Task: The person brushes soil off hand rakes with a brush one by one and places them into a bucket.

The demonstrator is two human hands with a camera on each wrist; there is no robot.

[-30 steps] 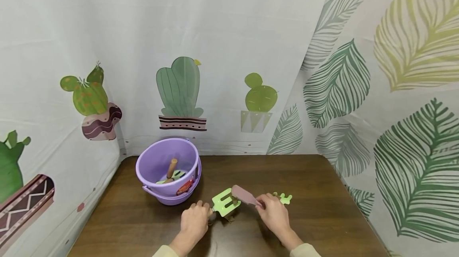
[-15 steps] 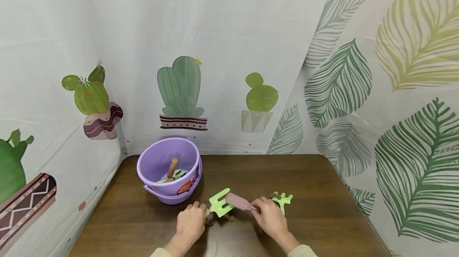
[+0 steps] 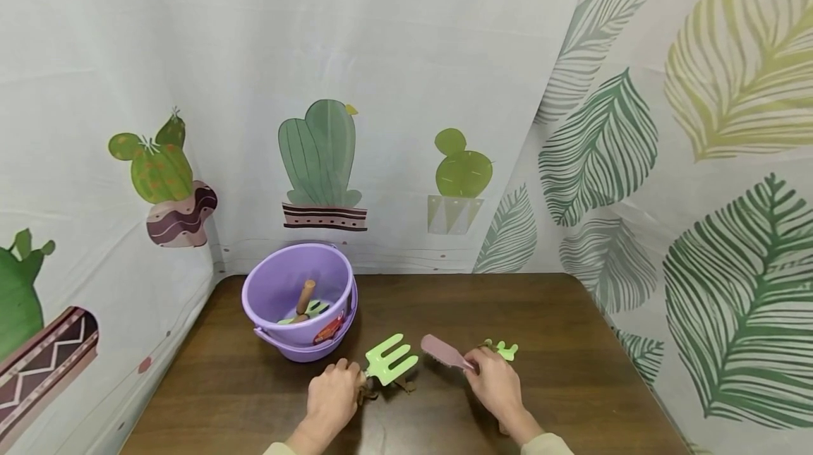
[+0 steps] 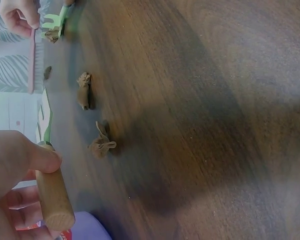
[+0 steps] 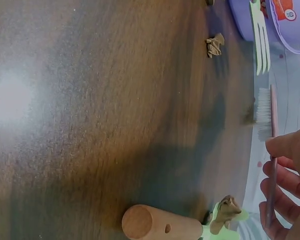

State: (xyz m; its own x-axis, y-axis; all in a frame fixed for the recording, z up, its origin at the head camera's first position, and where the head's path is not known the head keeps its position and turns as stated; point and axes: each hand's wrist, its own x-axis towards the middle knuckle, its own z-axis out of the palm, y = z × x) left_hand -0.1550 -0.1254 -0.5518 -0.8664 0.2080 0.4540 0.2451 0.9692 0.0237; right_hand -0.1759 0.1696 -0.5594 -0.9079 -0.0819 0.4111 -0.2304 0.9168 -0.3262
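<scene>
My left hand (image 3: 333,398) grips the wooden handle (image 4: 54,197) of a light green garden fork (image 3: 390,360), whose tines point right above the table. In my right hand (image 3: 498,384) is a pink brush (image 3: 444,350), pinched by its thin handle; its white bristles (image 5: 263,110) face the table. A gap separates the brush head from the fork tines. Under the fork lie crumpled brown bits (image 4: 99,142), perhaps dry leaves or dirt. Beside my right hand lies a small green hand rake (image 3: 506,350) with a wooden handle (image 5: 165,222); a brown clump (image 5: 226,210) sits on its head.
A purple bucket (image 3: 273,293) stands at the back left of the wooden table (image 3: 457,307). Inside it are green tools, and one wooden handle (image 3: 306,296) sticks up. Behind the table hangs a printed curtain (image 3: 394,88).
The brush went left across the fork's tines, then back right, away from them. The fork shifted slightly left and turned. The brown bit formerly on its tines is no longer seen there.
</scene>
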